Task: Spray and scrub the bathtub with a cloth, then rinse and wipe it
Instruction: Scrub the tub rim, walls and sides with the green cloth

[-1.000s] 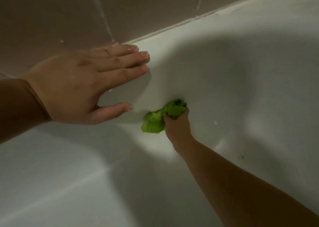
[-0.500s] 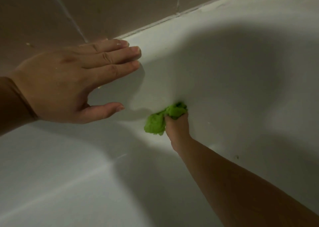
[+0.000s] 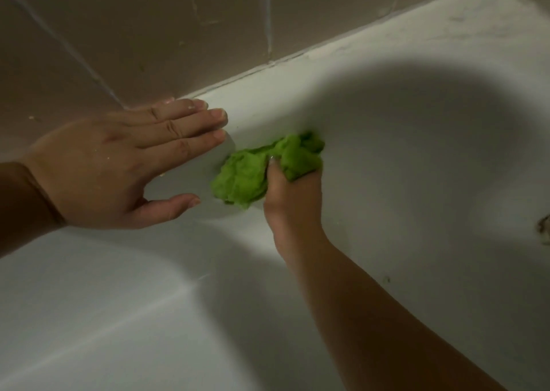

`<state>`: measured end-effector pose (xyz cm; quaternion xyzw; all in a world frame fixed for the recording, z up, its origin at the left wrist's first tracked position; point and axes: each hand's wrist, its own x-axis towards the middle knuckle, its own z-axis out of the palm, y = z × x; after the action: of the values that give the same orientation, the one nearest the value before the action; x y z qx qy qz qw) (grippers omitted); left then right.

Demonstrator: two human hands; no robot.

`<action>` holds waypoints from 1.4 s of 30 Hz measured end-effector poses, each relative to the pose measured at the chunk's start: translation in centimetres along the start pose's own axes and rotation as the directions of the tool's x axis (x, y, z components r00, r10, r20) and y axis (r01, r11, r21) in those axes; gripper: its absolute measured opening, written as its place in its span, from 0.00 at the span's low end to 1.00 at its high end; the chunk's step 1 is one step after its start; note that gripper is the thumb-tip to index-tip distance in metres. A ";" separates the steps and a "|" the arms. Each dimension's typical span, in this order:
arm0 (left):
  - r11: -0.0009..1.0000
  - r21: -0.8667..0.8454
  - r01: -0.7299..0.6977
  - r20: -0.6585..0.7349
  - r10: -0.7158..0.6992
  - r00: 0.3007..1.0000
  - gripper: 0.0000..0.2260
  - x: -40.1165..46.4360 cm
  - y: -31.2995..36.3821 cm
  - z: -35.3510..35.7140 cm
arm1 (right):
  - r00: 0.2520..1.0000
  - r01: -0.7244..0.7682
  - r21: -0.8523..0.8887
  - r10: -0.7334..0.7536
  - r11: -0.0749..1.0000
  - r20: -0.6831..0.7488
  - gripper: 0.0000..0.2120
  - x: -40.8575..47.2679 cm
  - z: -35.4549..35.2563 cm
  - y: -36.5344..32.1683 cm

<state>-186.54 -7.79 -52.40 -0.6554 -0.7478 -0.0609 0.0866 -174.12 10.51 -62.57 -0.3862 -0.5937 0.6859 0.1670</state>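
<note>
A white bathtub (image 3: 401, 158) fills most of the view, its inner wall curving down from the rim at the tiled wall. My right hand (image 3: 293, 200) grips a bunched green cloth (image 3: 253, 173) and presses it against the tub's inner wall just below the rim. My left hand (image 3: 119, 167) lies flat with straight fingers on the rim at the left, its fingertips a short way from the cloth.
Beige wall tiles (image 3: 163, 33) with pale grout lines rise behind the rim. A dark chipped spot (image 3: 544, 233) marks the tub wall at the right edge. A small dark speck (image 3: 386, 279) sits lower on the tub wall.
My right hand has carried the cloth up the tub wall, closer to the rim and to my left hand's fingertips. The view has shifted slightly.
</note>
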 end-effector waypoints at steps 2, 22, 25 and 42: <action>1.000 -0.004 0.006 0.002 -0.006 1.000 0.35 0.2 -0.1 0.1 | 0.992 0.089 0.064 -0.083 0.994 -0.096 0.24 1.1 -1.4 -2.3; 1.000 -0.016 -0.002 -0.013 0.002 1.000 0.35 6.3 0.5 1.8 | 0.915 0.230 -0.043 -0.231 0.972 -0.330 0.40 3.2 -7.5 -7.3; 1.000 -0.022 0.005 -0.007 -0.005 1.000 0.35 6.4 0.5 1.9 | 0.885 0.276 -0.058 -0.278 0.959 -0.373 0.28 3.3 -6.6 -7.0; 1.000 -0.004 -0.001 0.043 0.001 0.999 0.36 7.3 0.7 1.8 | 0.923 0.316 -0.118 -0.334 0.941 -0.190 0.24 1.2 -4.9 -5.0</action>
<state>-186.87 -0.24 -52.63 -0.6571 -0.7491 -0.0481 0.0695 -172.51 15.86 -58.24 -0.3584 -0.6577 0.5786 0.3229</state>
